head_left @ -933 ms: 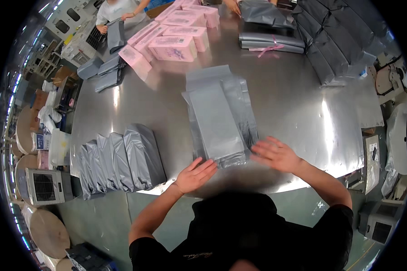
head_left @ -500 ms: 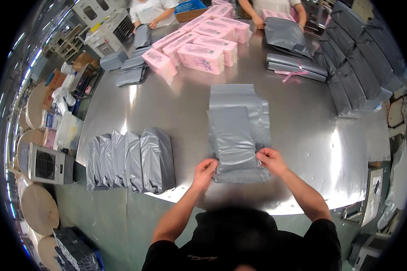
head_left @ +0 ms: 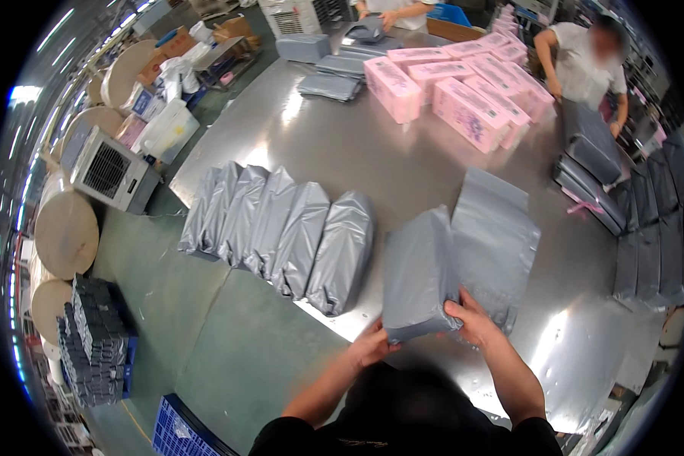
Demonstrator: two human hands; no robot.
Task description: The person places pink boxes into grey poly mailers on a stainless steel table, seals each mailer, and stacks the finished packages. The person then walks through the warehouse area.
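A: Both your hands are on the grey packed bag (head_left: 420, 275). Left hand (head_left: 372, 347) cups its near bottom corner from below, fingers curled up against it. Right hand (head_left: 475, 319) clamps the near right edge, thumb on top, fingers folded round the side.

B: Where does the bag sit?

A: At the near edge of the steel table (head_left: 342, 156), near end raised in your grip, far end running away from you. It lies partly over the stack of flat empty grey bags (head_left: 501, 235), just right of it.

B: How should I handle it?

A: My judgement: keep one palm under the weight and steer with the other. The film looks slick, so grip the box shape inside, not loose plastic. Set it parallel to the row of filled grey bags (head_left: 281, 228) on your left, leaning the same way.

B: And the bag itself?

A: Matte grey plastic, opaque, stretched fairly smooth over a long rectangular block, light creases at the near end. Pink boxes (head_left: 463, 95) stand well apart at the table's far side, where another person (head_left: 589, 64) works.
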